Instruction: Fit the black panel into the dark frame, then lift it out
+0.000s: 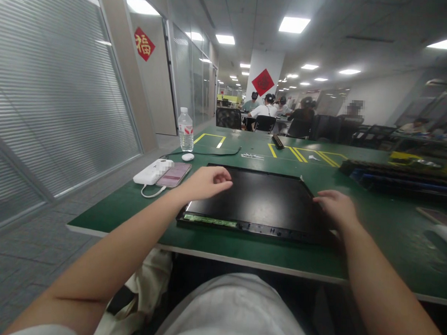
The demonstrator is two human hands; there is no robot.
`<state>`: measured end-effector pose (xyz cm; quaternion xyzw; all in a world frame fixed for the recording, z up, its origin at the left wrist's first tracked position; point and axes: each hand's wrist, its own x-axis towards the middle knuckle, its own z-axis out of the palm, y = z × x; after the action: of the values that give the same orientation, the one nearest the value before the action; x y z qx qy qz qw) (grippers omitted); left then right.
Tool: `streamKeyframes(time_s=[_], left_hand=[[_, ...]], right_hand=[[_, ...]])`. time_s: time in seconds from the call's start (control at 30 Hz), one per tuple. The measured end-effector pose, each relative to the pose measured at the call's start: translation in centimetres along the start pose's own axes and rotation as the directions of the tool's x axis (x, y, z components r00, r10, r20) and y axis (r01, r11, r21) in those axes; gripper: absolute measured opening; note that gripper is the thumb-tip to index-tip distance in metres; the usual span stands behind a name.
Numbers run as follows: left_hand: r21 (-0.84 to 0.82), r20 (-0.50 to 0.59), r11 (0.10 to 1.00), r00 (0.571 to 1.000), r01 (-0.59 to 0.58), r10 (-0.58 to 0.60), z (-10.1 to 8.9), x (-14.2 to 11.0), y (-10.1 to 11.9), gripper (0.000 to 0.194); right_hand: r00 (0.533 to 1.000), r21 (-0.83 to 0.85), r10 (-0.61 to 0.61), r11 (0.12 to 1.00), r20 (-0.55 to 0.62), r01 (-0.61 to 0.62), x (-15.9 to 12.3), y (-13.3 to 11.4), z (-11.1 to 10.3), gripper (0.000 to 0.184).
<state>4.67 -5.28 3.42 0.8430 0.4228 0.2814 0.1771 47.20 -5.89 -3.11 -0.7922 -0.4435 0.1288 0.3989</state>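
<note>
A flat black display panel [266, 196] in a dark frame lies on the green table, with a green circuit strip [210, 220] along its near edge. My left hand [210, 181] hovers over the panel's left part, fingers curled and thumb apart, with nothing visible in it. At the panel's right edge is my right hand [336, 207], slightly blurred; its fingers reach toward the frame and look extended, and no held object shows. Whether its fingertips touch the frame I cannot tell. A small light tab sticks up at the far right corner.
Left of the panel are a phone [174, 174], a white power bank [152, 171] with a cable, a white round case [188, 157] and a water bottle [186, 130]. Dark long parts [401, 177] lie on the right. Yellow tape marks the far table. Several people sit beyond.
</note>
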Motion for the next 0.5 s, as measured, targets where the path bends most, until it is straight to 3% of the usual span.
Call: streamKeyframes(time_s=[0.03, 0.1, 0.17, 0.3, 0.5], left_hand=[[0.174, -0.041, 0.983, 0.998, 0.054, -0.047, 0.0, 0.4, -1.7, 0.034], [0.471, -0.069, 0.866, 0.986, 0.167, -0.152, 0.0, 0.8, -4.9, 0.037], [0.623, -0.025, 0.753, 0.968, 0.212, -0.251, 0.2, 0.7, -7.3, 0.039], [0.69, 0.057, 0.677, 0.912, 0.258, -0.405, 0.2, 0.2, -9.3, 0.05], [0.59, 0.028, 0.773, 0.95, 0.234, -0.31, 0.2, 0.2, -10.0, 0.045]], right_hand=[[1.0, -0.008, -0.015, 1.0, -0.024, 0.015, 0.2, 0.2, -0.1, 0.028], [0.997, -0.046, -0.041, 0.998, -0.069, 0.038, 0.5, 0.7, -0.2, 0.027], [0.997, -0.107, -0.031, 0.994, -0.072, 0.023, 0.9, 1.2, -0.2, 0.028], [0.996, -0.155, 0.057, 0.987, 0.065, -0.046, 1.0, 1.6, 0.1, 0.032], [0.993, -0.172, 0.003, 0.985, 0.121, 0.018, 0.7, 1.1, 0.5, 0.038]])
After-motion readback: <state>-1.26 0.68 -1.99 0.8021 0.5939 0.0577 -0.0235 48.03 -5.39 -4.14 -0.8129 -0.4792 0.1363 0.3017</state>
